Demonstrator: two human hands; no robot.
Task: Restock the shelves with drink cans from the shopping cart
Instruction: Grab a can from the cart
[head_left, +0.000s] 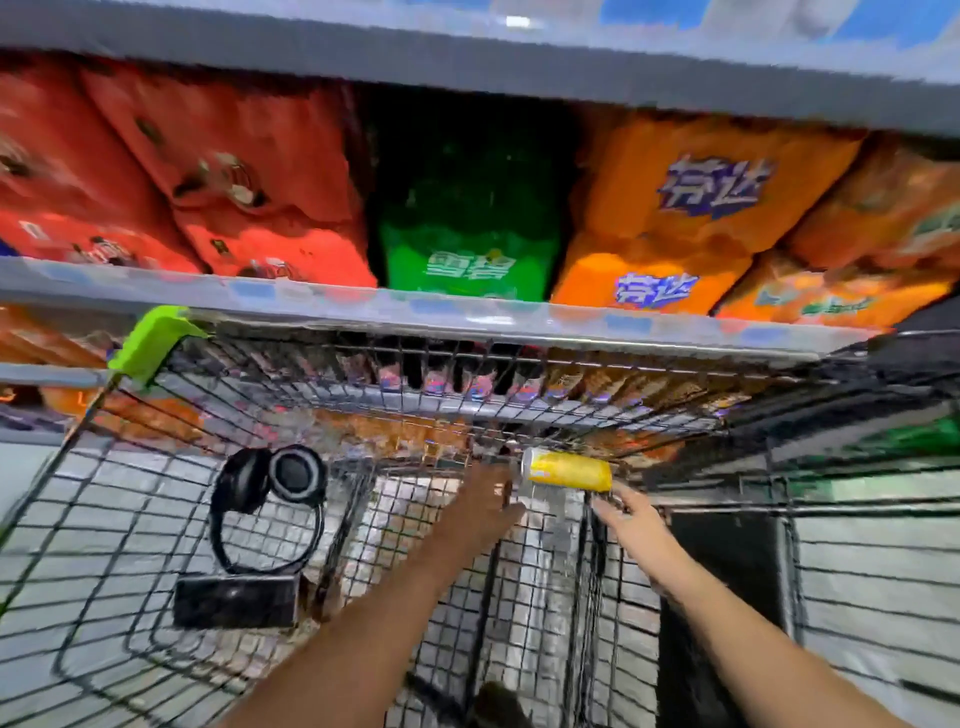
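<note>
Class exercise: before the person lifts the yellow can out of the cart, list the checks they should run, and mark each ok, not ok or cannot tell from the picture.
1. Yellow can in view, lying on its side at the cart's far end: ok.
2. Left hand near the can's top end: ok.
3. Right hand near its other end: ok.
4. Firm grip on the can: cannot tell, blurred.
5. Headphones well apart from the hands: ok.
6. Free shelf slot for this can: cannot tell.

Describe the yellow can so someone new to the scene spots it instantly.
Look into the wire shopping cart below the shelves of drink packs. At its far end, between the left hand and right hand, lies the yellow can. It is the only can there, on its side.
</note>
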